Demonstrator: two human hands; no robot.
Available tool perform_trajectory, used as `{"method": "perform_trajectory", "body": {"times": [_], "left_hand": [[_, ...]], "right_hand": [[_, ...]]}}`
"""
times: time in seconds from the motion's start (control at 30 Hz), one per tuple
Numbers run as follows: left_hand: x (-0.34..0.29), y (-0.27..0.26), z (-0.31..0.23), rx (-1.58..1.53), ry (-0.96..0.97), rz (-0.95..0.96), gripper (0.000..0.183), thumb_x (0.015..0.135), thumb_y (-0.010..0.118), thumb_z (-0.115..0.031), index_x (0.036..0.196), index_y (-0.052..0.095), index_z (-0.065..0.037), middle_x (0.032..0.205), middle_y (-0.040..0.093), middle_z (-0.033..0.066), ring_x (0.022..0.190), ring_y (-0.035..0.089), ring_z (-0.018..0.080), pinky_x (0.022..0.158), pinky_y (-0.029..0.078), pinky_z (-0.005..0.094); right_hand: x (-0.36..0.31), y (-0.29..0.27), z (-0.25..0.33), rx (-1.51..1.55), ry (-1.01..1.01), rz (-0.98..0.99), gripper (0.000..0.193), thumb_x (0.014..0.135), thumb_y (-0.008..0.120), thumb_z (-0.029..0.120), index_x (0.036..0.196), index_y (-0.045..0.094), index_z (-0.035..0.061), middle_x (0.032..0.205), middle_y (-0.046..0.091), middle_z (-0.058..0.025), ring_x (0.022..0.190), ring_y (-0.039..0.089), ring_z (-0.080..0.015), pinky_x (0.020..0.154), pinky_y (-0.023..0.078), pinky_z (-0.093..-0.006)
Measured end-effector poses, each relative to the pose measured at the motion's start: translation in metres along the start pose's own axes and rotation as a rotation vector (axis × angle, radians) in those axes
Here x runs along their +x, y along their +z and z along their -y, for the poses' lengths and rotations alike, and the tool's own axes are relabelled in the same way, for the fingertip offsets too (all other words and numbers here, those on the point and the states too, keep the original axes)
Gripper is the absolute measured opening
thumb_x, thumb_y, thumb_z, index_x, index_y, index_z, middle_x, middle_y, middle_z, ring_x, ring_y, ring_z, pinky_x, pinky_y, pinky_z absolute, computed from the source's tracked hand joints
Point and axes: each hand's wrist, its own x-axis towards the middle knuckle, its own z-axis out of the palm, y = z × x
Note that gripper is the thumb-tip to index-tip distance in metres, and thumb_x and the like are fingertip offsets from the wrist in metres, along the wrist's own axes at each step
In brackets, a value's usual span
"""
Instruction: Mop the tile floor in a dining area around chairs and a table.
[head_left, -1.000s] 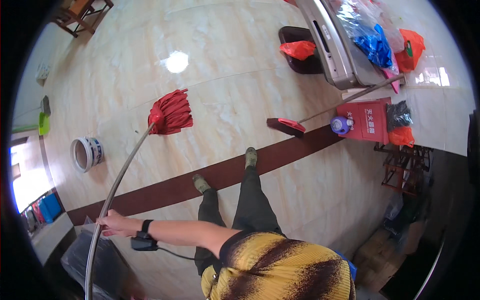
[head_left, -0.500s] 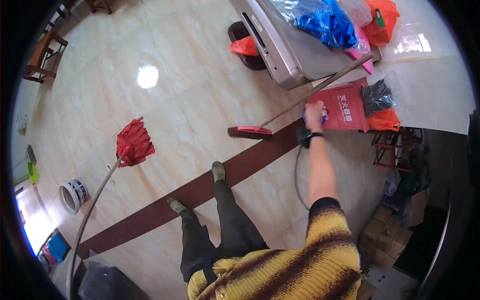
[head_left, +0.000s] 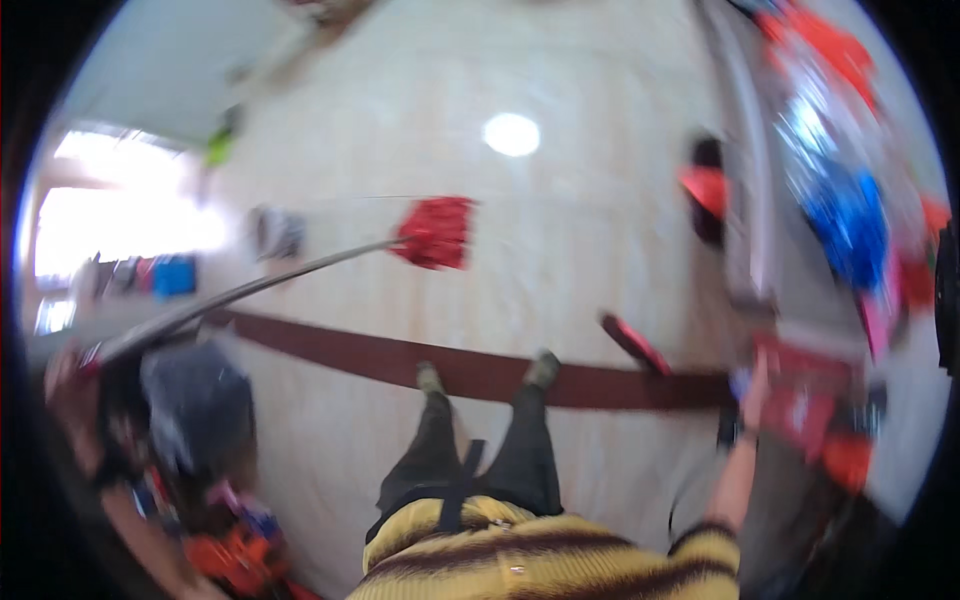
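- Left grip [head_left: 70, 385], one: folded about the upper end of the mop's pole, blurred.
- Mop [head_left: 285, 277], one: its grey pole slants from the left grip ahead and to the right; its red head [head_left: 437, 233] lies on the floor, well apart from that grip.
- Right grip [head_left: 757, 395], one: held out beside a purple bottle [head_left: 740, 383], blurred; whether its fingers close on the bottle, one cannot tell.
- Red box, one [head_left: 800, 412]: just to the right of the right grip.
- Broom head, one, red [head_left: 635, 343]: ahead and left of the right grip.
- Bucket, one, pale [head_left: 277, 233]: ahead and right of the left grip, near the mop's pole.
- Dark grey bundle, one [head_left: 198, 400]: to the right of the left grip.
- Blue bag, one [head_left: 850, 230]: ahead and right of the right grip.
- Shoes, two, greenish: between the two grips, on the dark band's edge.
- Floor [head_left: 570, 270]: pale, glossy, one bright reflection; a brown band [head_left: 340, 352] crosses between the grips.
- Room: a glaring window [head_left: 120, 230] ahead of the left grip.
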Motion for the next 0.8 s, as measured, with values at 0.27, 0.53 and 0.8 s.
{"method": "perform_trajectory", "body": {"times": [0.27, 0.53, 0.8], "left_hand": [[-0.156, 0.042, 0.024, 0.003, -0.26, 0.208, 0.011, 0.062, 0.052, -0.004, 0.068, 0.045, -0.01, 0.063, 0.048, 0.0064, 0.063, 0.049, 0.0244, 0.057, 0.038, 0.0356], [-0.316, 0.134, 0.05, -0.185, -0.493, 0.295, 0.009, 0.063, 0.054, -0.004, 0.064, 0.047, -0.01, 0.059, 0.047, 0.0049, 0.06, 0.049, 0.0219, 0.055, 0.037, 0.0331], [-0.419, 0.187, 0.032, -0.368, -0.643, 0.363, 0.008, 0.063, 0.055, -0.008, 0.062, 0.047, -0.01, 0.058, 0.046, 0.0041, 0.057, 0.047, 0.0206, 0.053, 0.035, 0.032]], "right_hand": [[-0.125, 0.137, -0.043, -0.325, -0.48, 0.139, 0.016, 0.084, 0.048, 0.017, 0.076, 0.037, 0.0086, 0.075, 0.035, 0.0011, 0.075, 0.036, -0.0104, 0.072, 0.032, -0.0232], [-0.231, 0.386, 0.102, -0.337, -0.905, 0.346, 0.016, 0.086, 0.045, 0.017, 0.079, 0.041, 0.0028, 0.065, 0.041, -0.0039, 0.056, 0.043, -0.0132, 0.051, 0.037, -0.0258], [-0.432, 0.596, 0.256, 0.04, -1.029, 0.563, 0.024, 0.088, 0.046, 0.019, 0.07, 0.033, 0.0096, 0.053, 0.027, 0.0029, 0.045, 0.028, -0.0059, 0.042, 0.025, -0.0202]]}}
